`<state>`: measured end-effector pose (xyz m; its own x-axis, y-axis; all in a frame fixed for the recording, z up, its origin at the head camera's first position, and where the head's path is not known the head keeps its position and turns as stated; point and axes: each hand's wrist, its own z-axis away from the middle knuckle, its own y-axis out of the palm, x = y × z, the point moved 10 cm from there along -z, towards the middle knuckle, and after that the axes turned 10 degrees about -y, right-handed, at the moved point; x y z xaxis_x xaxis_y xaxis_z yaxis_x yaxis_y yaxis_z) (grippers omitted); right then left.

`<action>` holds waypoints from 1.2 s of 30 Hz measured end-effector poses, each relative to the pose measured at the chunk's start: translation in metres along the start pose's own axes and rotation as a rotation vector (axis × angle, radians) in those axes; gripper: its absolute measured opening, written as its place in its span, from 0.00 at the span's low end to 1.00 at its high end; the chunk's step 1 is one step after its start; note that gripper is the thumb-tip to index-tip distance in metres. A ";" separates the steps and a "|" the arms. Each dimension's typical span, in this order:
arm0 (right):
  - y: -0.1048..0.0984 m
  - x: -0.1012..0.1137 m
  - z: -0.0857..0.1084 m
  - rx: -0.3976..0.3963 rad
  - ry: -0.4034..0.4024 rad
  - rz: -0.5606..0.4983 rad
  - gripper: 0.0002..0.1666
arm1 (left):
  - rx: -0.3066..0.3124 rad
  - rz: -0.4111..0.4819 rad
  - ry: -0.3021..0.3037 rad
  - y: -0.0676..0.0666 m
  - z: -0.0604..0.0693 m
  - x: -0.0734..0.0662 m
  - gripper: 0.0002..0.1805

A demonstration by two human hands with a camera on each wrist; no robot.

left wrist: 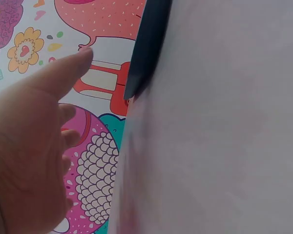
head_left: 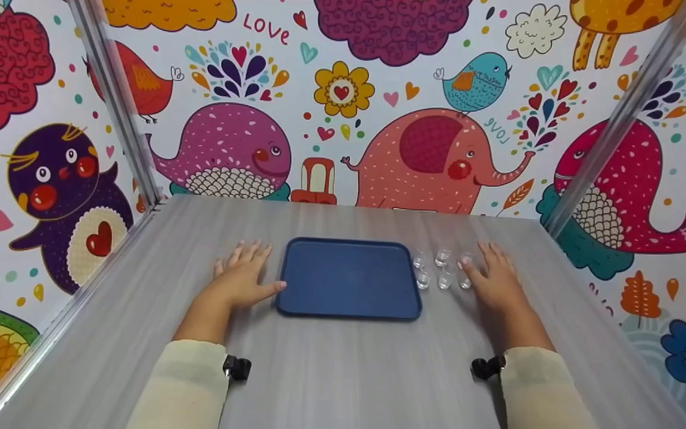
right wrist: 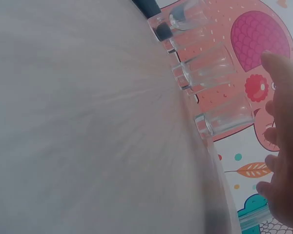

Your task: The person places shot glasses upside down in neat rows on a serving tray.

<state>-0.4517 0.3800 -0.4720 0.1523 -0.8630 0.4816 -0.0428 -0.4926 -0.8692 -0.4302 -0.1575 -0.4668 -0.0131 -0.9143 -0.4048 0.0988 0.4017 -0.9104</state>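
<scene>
A blue rectangular tray [head_left: 349,279] lies flat on the grey table; its edge shows in the left wrist view [left wrist: 149,46]. Several small clear glasses [head_left: 443,257] stand in two rows along the tray's right side. The left hand [head_left: 245,280], fingers spread, is left of the tray, its thumb at the tray's left edge; whether they touch, I cannot tell. Just right of the glasses is the right hand [head_left: 496,280], fingers extended, thumb over the rightmost ones. In the right wrist view the hand [right wrist: 285,141] is beside the glasses [right wrist: 227,119], holding nothing.
The grey table [head_left: 349,369] reaches back to a wall [head_left: 331,53] printed with colourful animals. Metal posts [head_left: 118,101] rise at the table's back left and back right corners. Small black devices [head_left: 237,368] sit at both wrists, by the pale sleeves.
</scene>
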 end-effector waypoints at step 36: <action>0.016 -0.023 0.007 -0.023 0.126 -0.394 0.50 | 0.244 0.077 0.195 0.025 0.008 -0.016 0.51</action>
<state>-0.4489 0.3927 -0.4983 0.0397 -0.6142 0.7881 -0.0278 -0.7891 -0.6136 -0.4195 -0.1329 -0.4824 -0.1845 -0.8450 -0.5019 0.3425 0.4234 -0.8387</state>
